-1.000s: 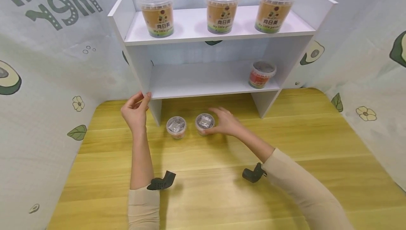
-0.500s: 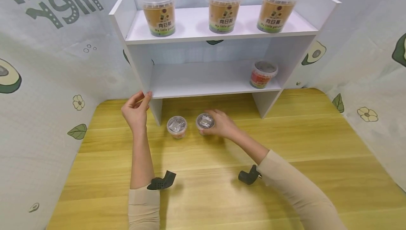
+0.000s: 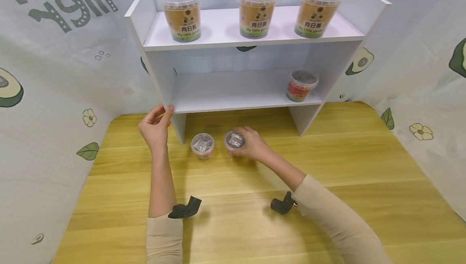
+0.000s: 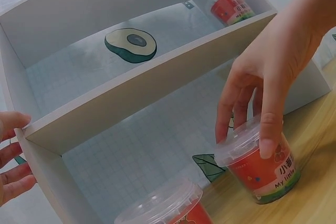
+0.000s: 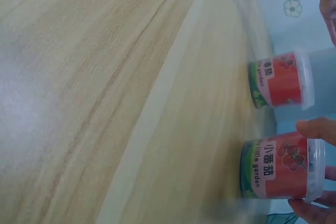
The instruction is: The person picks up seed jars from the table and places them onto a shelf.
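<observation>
My left hand (image 3: 155, 129) pinches the front edge of the white shelf's left side panel (image 4: 44, 179), thumb at the corner of the middle board. My right hand (image 3: 255, 144) holds a small red plastic cup (image 4: 268, 174) by its clear lid, thumb on the near side and fingers across it. That cup stands upright on the wooden table, its label showing tomatoes in the right wrist view. Just left of it is a matching red cup (image 3: 202, 144), untouched, also lidded and upright. Silvery packets show through both lids.
The white shelf (image 3: 236, 90) stands at the back of the table (image 3: 233, 215). On its top board are three larger orange cups (image 3: 256, 17) with clear lids. One red cup (image 3: 302, 86) sits at the middle board's right end. Patterned cloth (image 3: 65, 78) hangs behind.
My right hand has moved left onto the right-hand red cup, and its fingers have closed around the lid. My left hand keeps its place on the shelf.
</observation>
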### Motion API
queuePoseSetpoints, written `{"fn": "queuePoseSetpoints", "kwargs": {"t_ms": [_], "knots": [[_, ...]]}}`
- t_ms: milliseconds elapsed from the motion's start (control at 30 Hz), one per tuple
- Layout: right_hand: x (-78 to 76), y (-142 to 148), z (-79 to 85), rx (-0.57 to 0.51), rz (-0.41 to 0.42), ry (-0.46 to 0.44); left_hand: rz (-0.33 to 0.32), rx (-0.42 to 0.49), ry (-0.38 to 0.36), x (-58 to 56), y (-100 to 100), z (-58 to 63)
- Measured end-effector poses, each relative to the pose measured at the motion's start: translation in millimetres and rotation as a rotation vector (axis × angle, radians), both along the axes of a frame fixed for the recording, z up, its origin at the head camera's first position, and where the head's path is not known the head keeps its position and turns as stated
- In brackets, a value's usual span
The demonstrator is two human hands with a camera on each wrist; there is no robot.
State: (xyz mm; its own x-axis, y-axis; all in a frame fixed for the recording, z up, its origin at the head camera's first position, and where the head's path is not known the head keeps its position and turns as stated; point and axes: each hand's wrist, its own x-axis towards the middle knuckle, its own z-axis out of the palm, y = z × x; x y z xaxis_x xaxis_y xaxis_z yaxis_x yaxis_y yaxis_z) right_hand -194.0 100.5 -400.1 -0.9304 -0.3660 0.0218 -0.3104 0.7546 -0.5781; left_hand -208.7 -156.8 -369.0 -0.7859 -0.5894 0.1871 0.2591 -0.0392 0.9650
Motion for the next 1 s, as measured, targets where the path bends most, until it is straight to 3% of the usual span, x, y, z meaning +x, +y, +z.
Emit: {"fn": "queuePoseSetpoints", "kwargs": {"t_ms": [400,600,1000], "knots": [[22.1,9,35.0,0.015,-0.035,-0.030,0.005,-0.002,-0.008,0.6,0,0.3],[30.1,21,51.2,0.013,0.002,0.028,-0.004,-0.004,-0.006,0.4,0,0.9],[36.9,41,107.7,0.098,0.046,0.114,-0.006,0.008,-0.014,0.3,0,1.5]]}}
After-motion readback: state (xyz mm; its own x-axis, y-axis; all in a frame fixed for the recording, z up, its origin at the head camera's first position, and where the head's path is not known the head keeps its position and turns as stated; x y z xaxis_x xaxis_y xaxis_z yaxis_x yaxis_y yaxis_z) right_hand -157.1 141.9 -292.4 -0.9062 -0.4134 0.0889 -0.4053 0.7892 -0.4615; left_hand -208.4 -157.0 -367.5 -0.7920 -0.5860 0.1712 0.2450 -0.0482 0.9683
